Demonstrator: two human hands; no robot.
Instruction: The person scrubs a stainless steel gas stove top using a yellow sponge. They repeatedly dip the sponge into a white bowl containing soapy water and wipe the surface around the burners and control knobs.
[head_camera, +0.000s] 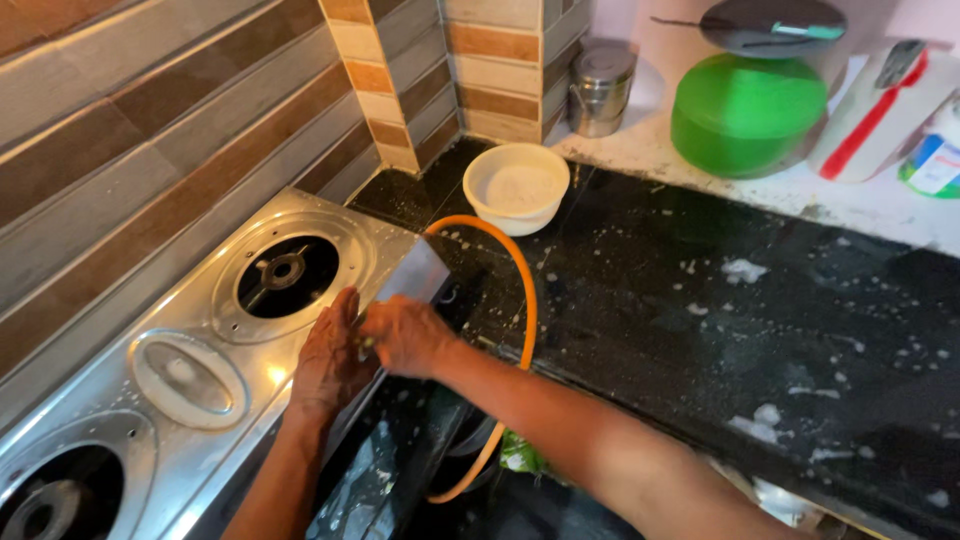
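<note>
The black counter is speckled with white foam all over, and a steel two-burner stove sits tilted up on its left end. An orange gas hose loops out from behind the stove's front edge. Back by the tiled corner there's a white bowl, with a green container and a steel canister further back. The left hand lies flat on the stove's front rim, grip loose, nothing held. The right hand, touching it, pinches something small and greenish-yellow; can't tell what.
</note>
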